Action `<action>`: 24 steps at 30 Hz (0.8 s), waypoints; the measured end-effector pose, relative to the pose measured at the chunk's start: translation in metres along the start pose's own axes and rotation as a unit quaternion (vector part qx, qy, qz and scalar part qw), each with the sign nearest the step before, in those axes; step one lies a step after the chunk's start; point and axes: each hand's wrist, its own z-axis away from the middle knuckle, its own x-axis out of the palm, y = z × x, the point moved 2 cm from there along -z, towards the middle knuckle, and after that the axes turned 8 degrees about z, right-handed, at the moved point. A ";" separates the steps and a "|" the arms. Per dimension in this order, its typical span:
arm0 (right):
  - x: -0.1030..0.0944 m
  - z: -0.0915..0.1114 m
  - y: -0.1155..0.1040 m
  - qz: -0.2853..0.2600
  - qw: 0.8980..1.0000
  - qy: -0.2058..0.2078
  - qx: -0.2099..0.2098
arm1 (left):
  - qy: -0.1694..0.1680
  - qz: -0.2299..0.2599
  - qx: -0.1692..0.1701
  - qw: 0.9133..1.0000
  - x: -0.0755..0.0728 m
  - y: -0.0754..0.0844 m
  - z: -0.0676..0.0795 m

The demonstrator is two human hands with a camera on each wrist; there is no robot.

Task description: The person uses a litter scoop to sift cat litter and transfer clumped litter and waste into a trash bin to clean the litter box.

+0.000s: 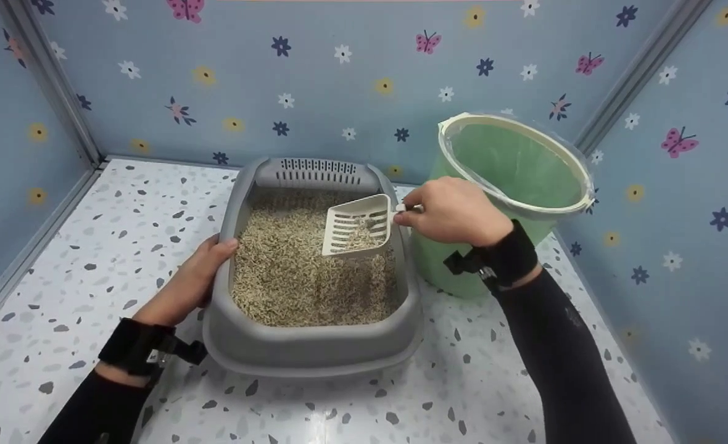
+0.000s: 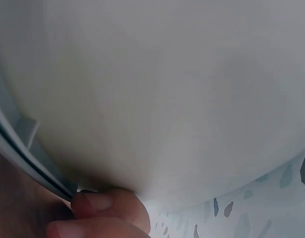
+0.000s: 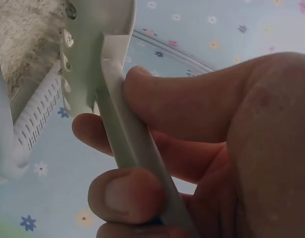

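Note:
A grey litter box (image 1: 314,345) holds tan, grainy cat litter (image 1: 277,265), darker toward its right side. My left hand (image 1: 194,271) grips the box's left rim, thumb over the edge. In the left wrist view, its fingertips (image 2: 112,208) curl beneath the lip against the pale outer wall (image 2: 167,109). With my right hand (image 1: 453,209) I hold a white slotted litter scoop (image 1: 364,208) above the right half of the box. Some litter lies in the scoop. The right wrist view shows thumb and fingers wrapped around its handle (image 3: 130,129).
Close to the box's right side stands a green bin (image 1: 518,166) with a cream rim and a clear plastic liner, partly behind my right hand. Flower-patterned walls (image 1: 314,80) enclose the speckled white surface (image 1: 136,216) at the back and both sides.

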 end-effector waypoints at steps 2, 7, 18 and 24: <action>-0.005 -0.003 -0.002 0.013 1.000 -0.004 -0.006 | 0.000 -0.003 0.000 1.000 0.000 0.000 0.000; -0.009 -0.008 -0.003 0.028 0.999 -0.001 -0.018 | 0.004 -0.012 -0.002 1.000 0.000 0.001 0.001; 0.011 -0.012 0.003 -0.033 0.999 0.010 -0.021 | 0.007 -0.019 0.000 1.000 0.000 0.001 -0.001; 0.031 -0.013 0.008 -0.141 0.987 0.059 -0.042 | 0.006 -0.013 -0.001 1.000 -0.001 0.001 0.000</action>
